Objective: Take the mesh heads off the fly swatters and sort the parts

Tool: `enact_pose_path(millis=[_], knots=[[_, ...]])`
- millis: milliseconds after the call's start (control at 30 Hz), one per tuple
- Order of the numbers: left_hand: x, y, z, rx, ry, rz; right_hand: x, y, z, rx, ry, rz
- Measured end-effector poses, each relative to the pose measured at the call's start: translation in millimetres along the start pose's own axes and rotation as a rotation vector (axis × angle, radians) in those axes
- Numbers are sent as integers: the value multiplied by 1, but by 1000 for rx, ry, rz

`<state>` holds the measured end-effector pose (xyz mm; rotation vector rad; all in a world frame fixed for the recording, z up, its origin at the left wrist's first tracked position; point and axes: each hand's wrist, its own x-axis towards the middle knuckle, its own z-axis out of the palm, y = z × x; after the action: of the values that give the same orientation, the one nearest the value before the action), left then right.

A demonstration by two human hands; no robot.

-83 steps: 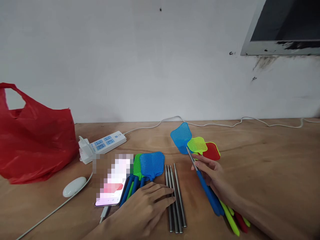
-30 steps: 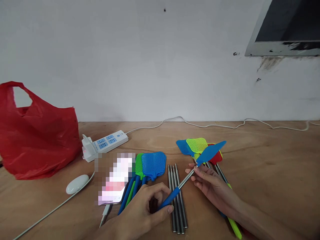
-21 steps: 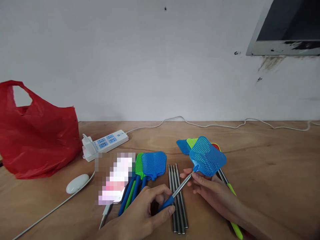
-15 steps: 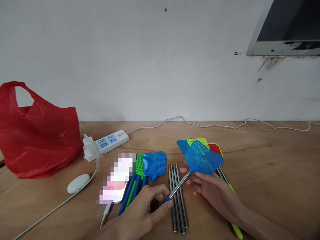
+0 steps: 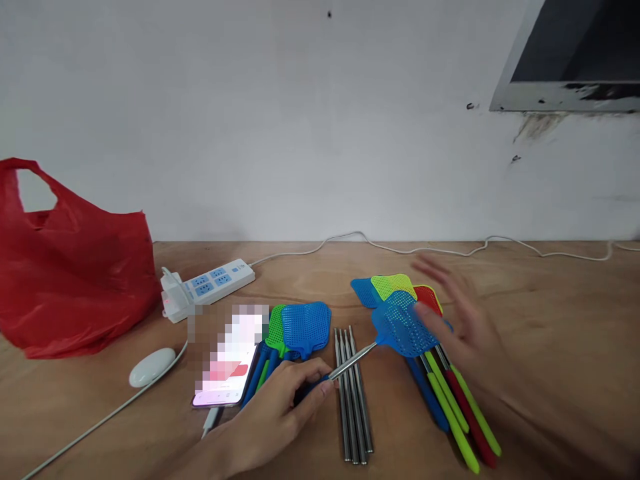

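Observation:
My left hand [image 5: 293,413] is closed around the dark blue handle of a blue fly swatter [image 5: 403,327], whose metal shaft slants up to the right. At the mesh head's right edge is my right hand [image 5: 463,320], blurred, its fingers spread apart; I cannot tell whether its thumb touches the mesh. Beneath the shaft lie several loose metal rods [image 5: 353,407], side by side. Blue and green swatter heads [image 5: 306,327] rest just left of the rods. On the right, a fanned group of assembled swatters has a lime mesh head [image 5: 393,287] and a red handle [image 5: 470,413].
A lit phone [image 5: 233,363] lies left of the swatters, with a cable at its lower end. Behind it are a white power strip [image 5: 215,283] and a red plastic bag [image 5: 85,280]. A white oval device [image 5: 153,367] sits on the wooden table [image 5: 565,333], which meets a wall.
My right hand has moved up and right from beneath the swatter's head, uncovering the handles on the right. The swatter has tipped slightly lower, still in my left hand.

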<state>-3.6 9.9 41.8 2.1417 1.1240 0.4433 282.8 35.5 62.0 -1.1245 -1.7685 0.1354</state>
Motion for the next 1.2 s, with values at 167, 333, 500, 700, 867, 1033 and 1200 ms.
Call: enact_pose_path(millis=[167, 333, 500, 700, 867, 1033, 1200], knots=[[-1, -2, -1, 34, -17, 6, 3, -15, -2, -333, -556, -403], [-7, 0, -9, 108, -61, 120, -2, -20, 15, -436, -753, -482], [-7, 11, -19, 409, -119, 187, 1, -29, 21, -514, -783, -593], [6, 21, -15, 605, -143, 209, 1, -36, 21, -489, -831, -573], [14, 11, 0, 766, -124, 227, -8, -34, 28, -516, -811, -574], [15, 6, 2, 851, -170, 245, -10, -36, 26, -475, -809, -532], [10, 16, -8, 840, -124, 231, -2, -40, 15, -357, -743, -506]])
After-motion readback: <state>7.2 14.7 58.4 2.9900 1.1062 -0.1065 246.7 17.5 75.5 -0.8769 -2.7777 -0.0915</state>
